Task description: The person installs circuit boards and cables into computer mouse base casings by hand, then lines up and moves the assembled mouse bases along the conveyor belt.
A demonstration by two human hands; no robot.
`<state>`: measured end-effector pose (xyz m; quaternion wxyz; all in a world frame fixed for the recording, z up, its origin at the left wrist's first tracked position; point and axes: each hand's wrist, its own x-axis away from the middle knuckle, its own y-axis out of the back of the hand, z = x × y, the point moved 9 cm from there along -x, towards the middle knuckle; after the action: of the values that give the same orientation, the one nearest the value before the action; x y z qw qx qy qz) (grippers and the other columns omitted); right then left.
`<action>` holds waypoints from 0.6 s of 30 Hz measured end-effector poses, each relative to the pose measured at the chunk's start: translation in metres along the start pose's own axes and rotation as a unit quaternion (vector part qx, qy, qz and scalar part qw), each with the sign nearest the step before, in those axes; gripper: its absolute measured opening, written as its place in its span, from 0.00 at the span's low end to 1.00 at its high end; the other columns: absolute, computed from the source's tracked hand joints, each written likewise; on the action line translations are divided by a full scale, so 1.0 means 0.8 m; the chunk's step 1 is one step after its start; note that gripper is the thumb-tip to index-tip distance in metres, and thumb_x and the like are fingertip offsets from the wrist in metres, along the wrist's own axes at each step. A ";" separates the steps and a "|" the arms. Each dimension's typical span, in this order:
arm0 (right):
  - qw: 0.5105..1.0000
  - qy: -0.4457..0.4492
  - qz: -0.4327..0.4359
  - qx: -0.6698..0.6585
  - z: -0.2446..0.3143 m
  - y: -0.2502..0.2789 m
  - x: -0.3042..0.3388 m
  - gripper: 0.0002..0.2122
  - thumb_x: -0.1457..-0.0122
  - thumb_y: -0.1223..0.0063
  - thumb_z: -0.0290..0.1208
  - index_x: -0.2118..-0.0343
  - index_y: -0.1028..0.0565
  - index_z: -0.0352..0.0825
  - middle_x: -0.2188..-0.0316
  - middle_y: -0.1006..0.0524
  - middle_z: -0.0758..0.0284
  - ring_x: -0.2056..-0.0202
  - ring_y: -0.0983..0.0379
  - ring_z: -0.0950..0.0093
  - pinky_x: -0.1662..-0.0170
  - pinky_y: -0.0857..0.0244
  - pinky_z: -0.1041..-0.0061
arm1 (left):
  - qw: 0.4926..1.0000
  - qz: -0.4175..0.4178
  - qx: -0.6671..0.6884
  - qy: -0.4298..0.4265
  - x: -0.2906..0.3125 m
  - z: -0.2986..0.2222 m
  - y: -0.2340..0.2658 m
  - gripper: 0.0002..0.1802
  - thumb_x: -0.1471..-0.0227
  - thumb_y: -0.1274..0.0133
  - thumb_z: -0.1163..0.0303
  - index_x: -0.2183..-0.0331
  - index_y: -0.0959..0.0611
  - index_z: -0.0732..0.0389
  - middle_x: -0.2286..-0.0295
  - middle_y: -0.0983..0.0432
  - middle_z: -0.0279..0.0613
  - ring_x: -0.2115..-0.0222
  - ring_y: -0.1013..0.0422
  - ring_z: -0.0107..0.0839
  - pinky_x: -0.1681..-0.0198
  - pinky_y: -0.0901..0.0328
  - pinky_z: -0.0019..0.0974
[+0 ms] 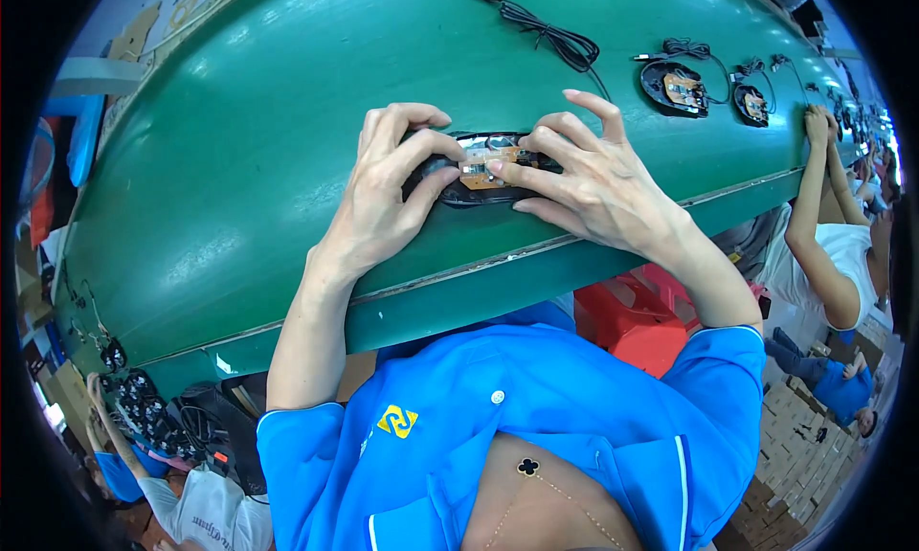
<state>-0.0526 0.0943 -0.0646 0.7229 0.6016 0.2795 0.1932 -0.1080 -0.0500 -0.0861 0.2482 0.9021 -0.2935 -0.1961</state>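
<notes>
An opened computer mouse (472,200), a black shell bottom with no top cover, lies on the green table in front of me. Inside it sits an orange-brown circuit board (477,179) with small parts on it. My left hand (383,182) grips the mouse's left end, thumb and index finger at the board's edge. At the other end, my right hand (598,187) holds the shell, its index fingertip touching the board and its little finger raised. Part of the shell is hidden under my fingers. A coiled black USB cable (565,45) lies beyond my hands.
Further right on the green table (258,168) lie another open mouse (673,89) and a smaller-looking one (751,105), each with a coiled cable. Another person's hands (818,125) rest at the table's right. Black mouse parts (144,412) are piled at the lower left. A red stool (632,326) stands below the edge.
</notes>
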 end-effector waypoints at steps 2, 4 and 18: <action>1.000 -0.005 -0.003 -0.001 0.001 -0.002 0.003 0.19 0.43 0.38 0.40 0.47 0.21 0.49 0.57 0.27 0.71 0.50 0.33 0.71 0.32 0.55 0.55 | 1.000 -0.009 0.028 0.012 0.003 0.004 -0.001 0.04 0.47 0.40 0.75 0.66 0.16 0.59 0.53 0.30 0.42 0.52 0.37 0.40 0.48 0.41 0.42; 1.000 -0.015 -0.003 -0.003 0.003 -0.002 0.003 0.20 0.45 0.37 0.39 0.48 0.21 0.49 0.55 0.27 0.70 0.49 0.33 0.70 0.33 0.53 0.55 | 1.000 -0.015 0.000 -0.001 0.004 0.001 -0.003 0.05 0.48 0.40 0.75 0.65 0.17 0.59 0.53 0.29 0.42 0.52 0.36 0.41 0.47 0.41 0.42; 0.992 -0.062 -0.108 -0.029 0.000 0.003 0.010 0.16 0.51 0.36 0.35 0.57 0.21 0.44 0.51 0.26 0.58 0.51 0.28 0.62 0.44 0.36 0.59 | 0.997 -0.045 -0.056 0.006 -0.001 -0.007 -0.013 0.06 0.54 0.37 0.76 0.70 0.17 0.60 0.55 0.26 0.45 0.54 0.33 0.44 0.47 0.39 0.45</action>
<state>-0.0463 0.0997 -0.0639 0.7723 0.5579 0.2919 0.0845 -0.1017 -0.0403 -0.0872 0.2909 0.9004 -0.2395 -0.2174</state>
